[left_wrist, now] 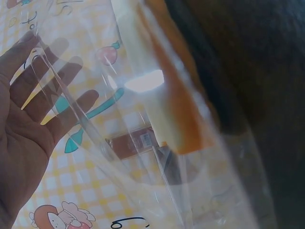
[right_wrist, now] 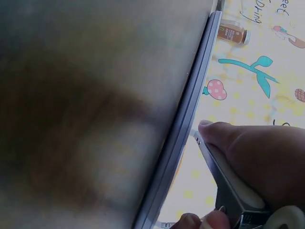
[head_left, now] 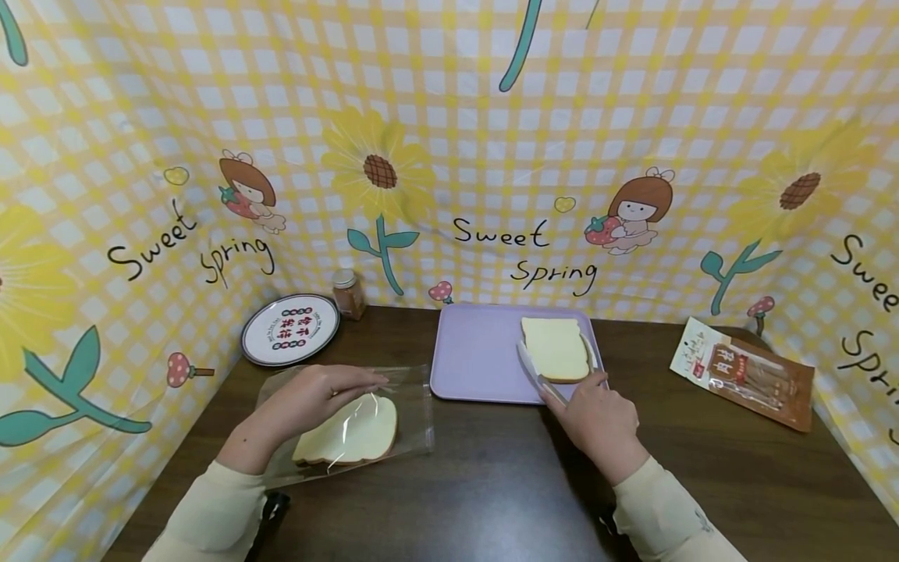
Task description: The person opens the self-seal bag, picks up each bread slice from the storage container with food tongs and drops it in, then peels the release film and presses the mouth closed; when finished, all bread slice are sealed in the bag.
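Carefully, a person's right hand grips a pair of tongs, fingers curled about the handles, with one arm set along each side of a slice of bread that lies flat in the right half of a lilac tray, close to its right edge. Whether both tips press the crust is hard to tell. At left, the left hand lies over a clear bag, fingers extended and clenched on nothing, above more bread inside it, near the left edge of the worktop. The bread looks light and soft, likely to dent or tear under a hard squeeze; the crusted sides seem the best hold, with gentle, even pressure. The bag's thin film looks slippery and apt to cling or crumple. Room to move seems widest over the tray's left half and between its near edge and the worktop's near edge, while the cloth hangs tight behind the far edge. A plate fills the far left corner, a jar stands at the far edge, and a packet lies toward the far right corner.
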Motion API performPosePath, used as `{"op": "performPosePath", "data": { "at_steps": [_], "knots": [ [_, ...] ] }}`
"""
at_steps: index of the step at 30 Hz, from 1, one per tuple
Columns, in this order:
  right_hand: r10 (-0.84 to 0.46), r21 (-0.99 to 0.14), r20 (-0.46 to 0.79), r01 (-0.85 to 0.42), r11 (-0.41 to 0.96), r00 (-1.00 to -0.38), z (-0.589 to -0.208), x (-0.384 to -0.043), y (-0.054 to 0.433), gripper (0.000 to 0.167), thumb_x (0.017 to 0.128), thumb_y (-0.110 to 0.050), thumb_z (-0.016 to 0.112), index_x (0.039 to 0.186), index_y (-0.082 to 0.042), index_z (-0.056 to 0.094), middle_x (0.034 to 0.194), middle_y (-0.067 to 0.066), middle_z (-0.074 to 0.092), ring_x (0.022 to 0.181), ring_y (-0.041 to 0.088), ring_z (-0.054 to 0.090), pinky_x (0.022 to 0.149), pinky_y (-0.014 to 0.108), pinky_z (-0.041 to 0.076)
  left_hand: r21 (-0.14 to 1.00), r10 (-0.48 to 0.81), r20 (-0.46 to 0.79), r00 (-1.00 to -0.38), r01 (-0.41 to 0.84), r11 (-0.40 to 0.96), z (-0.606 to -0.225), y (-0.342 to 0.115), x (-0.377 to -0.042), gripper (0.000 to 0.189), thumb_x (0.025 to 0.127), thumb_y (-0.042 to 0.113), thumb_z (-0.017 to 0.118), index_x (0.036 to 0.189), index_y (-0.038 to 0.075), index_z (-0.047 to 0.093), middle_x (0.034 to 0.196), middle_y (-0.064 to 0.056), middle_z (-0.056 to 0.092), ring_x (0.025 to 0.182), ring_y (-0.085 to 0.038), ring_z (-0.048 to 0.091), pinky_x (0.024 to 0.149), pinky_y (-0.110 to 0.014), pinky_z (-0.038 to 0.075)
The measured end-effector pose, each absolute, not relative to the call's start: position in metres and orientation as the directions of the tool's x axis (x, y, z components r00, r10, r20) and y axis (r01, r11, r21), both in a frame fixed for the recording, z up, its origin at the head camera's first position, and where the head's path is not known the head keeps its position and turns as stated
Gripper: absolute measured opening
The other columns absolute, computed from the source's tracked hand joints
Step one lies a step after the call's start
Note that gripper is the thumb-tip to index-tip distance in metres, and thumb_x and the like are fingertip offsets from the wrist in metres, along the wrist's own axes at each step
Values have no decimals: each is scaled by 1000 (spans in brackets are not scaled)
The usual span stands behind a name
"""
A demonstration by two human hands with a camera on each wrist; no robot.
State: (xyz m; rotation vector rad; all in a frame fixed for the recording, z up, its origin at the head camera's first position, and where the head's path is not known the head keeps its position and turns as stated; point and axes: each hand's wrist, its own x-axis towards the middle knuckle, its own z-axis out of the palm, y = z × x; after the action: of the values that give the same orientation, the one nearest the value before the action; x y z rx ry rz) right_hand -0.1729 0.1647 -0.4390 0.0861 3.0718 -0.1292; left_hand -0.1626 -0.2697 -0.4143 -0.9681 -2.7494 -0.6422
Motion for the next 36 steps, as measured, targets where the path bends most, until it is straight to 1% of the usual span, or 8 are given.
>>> {"op": "performPosePath", "data": {
  "at_steps": [8,10,15,17,20,25,32,36],
  "knots": [
    [15,-66,31,13,998,-999,-439,-176,174,102,102,-71,55,143,23,46,80,36,70,61,43,68,51,53,54,355,558,263,-787,617,703,-414,-270,-162,33,105,14,69,134,28,77,132,5,78,120,-19,77,99,-41,65],
    [10,-82,58,6,997,-998,-439,-178,178,100,101,-70,58,142,20,48,77,35,69,61,44,68,51,53,53,360,555,252,-793,609,706,-413,-270,-162,33,105,15,69,134,28,77,133,5,78,122,-19,76,100,-41,64],
    [-8,-166,117,-28,986,-993,-440,-182,188,92,97,-67,67,134,16,53,72,31,67,62,48,67,52,56,54,356,550,234,-802,597,719,-411,-268,-162,33,105,16,69,134,30,76,136,5,77,124,-19,75,102,-41,64],
    [-17,-190,112,-38,981,-994,-440,-183,191,89,97,-67,68,130,14,55,73,29,67,63,47,67,53,56,54,354,549,230,-804,594,722,-411,-268,-162,33,105,16,69,134,30,76,136,5,76,124,-19,75,102,-41,64],
    [-29,-211,100,-50,976,-995,-439,-186,194,87,96,-69,67,128,11,56,74,26,67,62,44,66,52,55,53,356,545,226,-807,590,725,-411,-268,-163,33,105,17,69,134,31,76,136,5,76,125,-19,75,102,-42,63],
    [-52,-217,109,-75,973,-993,-439,-189,197,89,96,-69,67,133,10,56,72,23,67,60,40,65,50,53,51,353,547,229,-805,593,724,-411,-268,-163,33,106,16,68,135,31,76,136,4,76,125,-21,75,103,-44,63],
    [-65,-233,98,-87,969,-993,-442,-191,203,93,95,-71,67,142,7,53,78,24,70,67,41,69,52,54,52,347,549,245,-799,601,720,-411,-268,-162,33,106,16,68,134,31,76,135,4,77,123,-22,76,101,-44,64],
    [-69,-231,99,-91,969,-993,-442,-192,206,95,94,-72,68,147,4,51,79,25,70,65,40,68,50,52,52,346,545,243,-802,597,724,-411,-268,-161,33,106,16,68,134,31,76,136,4,77,123,-21,76,101,-44,64]
  ]
}}
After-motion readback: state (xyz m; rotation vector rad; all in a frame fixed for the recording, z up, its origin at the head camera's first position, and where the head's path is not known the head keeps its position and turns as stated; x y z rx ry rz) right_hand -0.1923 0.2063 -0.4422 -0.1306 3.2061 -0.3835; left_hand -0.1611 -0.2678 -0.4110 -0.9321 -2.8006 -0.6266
